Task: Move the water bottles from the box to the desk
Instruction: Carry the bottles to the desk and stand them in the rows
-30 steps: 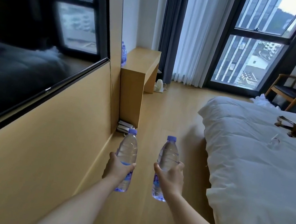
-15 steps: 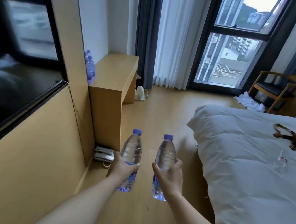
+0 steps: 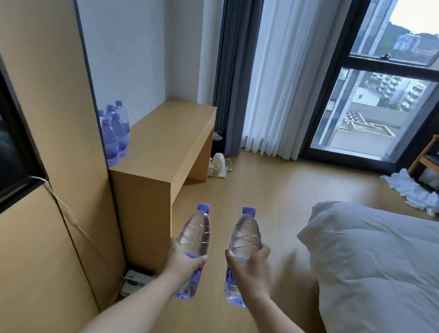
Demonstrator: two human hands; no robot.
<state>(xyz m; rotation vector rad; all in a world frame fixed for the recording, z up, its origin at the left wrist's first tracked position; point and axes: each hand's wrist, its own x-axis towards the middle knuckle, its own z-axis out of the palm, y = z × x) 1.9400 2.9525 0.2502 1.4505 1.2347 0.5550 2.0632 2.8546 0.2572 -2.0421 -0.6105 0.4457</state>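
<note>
Carrying: two water bottles, one per hand. The left hand (image 3: 183,260) wraps its fingers round the left bottle (image 3: 193,248) at the label band, and the right hand (image 3: 250,268) grips the right bottle (image 3: 242,252) the same way.
Why that grip: both are held upright by the middle with caps up, so I'd guess they can go straight down on their bases with no re-gripping.
Where they are: in the air over the wooden floor (image 3: 267,179), just short of the near end of the table (image 3: 170,142) and a bit to its right.
Already on the table: a cluster of bottles (image 3: 113,133) standing at the table's near-left corner, tight against the wall panel (image 3: 59,102). Looks like they're packed there to keep the rest of the top free.
Box: not in view, so no idea how many are left.
Open room: everything on the table beyond and to the right of that cluster is bare wood, so plenty of landing space.
Edges: the table's near end drops straight to the floor, and its long right edge faces the aisle. I'd set them well in from both.
Aisle: the bed (image 3: 381,276) sits well to the table's right, with a strip of floor between.
Floor clutter: a phone (image 3: 136,279) lies at the foot of the table's near end, and a small white appliance (image 3: 218,163) sits under its far end.
</note>
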